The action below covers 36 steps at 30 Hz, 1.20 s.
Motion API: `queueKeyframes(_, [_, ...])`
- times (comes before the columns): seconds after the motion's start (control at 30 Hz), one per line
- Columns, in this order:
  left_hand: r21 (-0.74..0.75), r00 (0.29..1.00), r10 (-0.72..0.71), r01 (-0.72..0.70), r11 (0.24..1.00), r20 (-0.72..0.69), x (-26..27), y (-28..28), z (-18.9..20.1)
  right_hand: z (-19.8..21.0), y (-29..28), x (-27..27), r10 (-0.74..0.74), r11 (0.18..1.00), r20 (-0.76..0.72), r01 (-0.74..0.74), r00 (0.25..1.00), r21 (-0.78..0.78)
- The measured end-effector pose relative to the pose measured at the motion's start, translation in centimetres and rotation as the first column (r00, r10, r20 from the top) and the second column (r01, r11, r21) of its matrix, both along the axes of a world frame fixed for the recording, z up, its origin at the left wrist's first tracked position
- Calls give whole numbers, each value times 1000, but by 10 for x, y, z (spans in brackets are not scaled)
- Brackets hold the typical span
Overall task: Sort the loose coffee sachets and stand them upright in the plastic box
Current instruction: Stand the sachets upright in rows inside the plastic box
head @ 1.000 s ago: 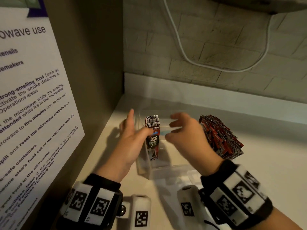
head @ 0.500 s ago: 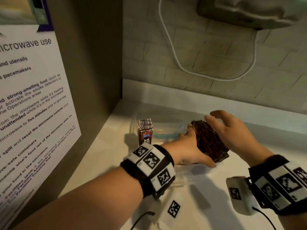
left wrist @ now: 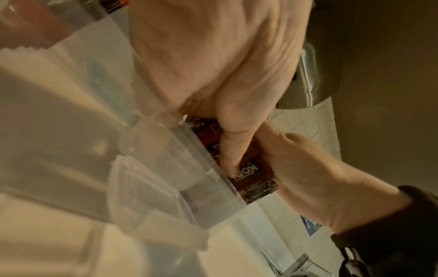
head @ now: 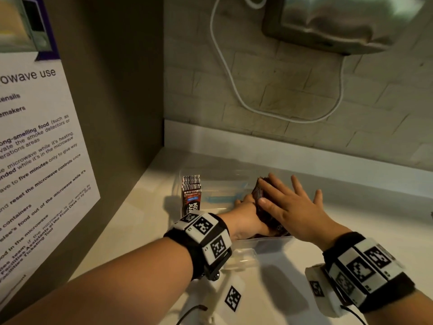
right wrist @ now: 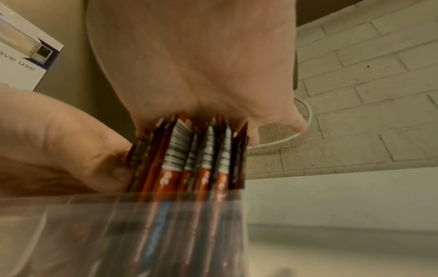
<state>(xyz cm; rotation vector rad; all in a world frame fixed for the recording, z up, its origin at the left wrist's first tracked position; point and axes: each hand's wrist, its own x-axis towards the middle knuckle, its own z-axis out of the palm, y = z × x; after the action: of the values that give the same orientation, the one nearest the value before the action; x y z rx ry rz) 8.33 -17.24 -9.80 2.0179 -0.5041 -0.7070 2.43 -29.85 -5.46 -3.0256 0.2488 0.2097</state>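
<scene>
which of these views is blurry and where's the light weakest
Head view: dim warm light, mostly sharp; both hands throw soft shadows on the counter. Left wrist view: the plastic box is smeared, only the sachet bundle reads. Right wrist view: sachet tops fairly sharp, the box wall below hazy.

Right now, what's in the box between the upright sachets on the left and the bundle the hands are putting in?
Nothing: in the head view, only bare box floor separates the upright sachets from the bundle.

Red-and-black sachet bundle upright at clear plastic box's right end, smaller stack standing left
</scene>
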Motion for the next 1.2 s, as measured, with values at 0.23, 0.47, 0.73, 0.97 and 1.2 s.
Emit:
queueKeyframes(0.23, [80,985,70,-83,993,160,3,3,7,-3,2,-1,11,998,26,-12,1000,54])
queueKeyframes(0.47, [85,992,32,-42,995,122,3,8,7,-4,2,0,25,999,61,-28,998,39])
queueKeyframes(0.73, [17,998,62,-62,998,4,6,13,7,-8,-1,2,24,998,114,-30,993,56])
queueKeyframes(0.97, [-15,993,110,-109,994,49,5,8,2,-10,2,2,23,996,167,-36,986,76])
queueKeyframes(1.2, [-15,989,144,-144,990,44,9,9,0,-10,3,0,19,996,195,-37,981,86])
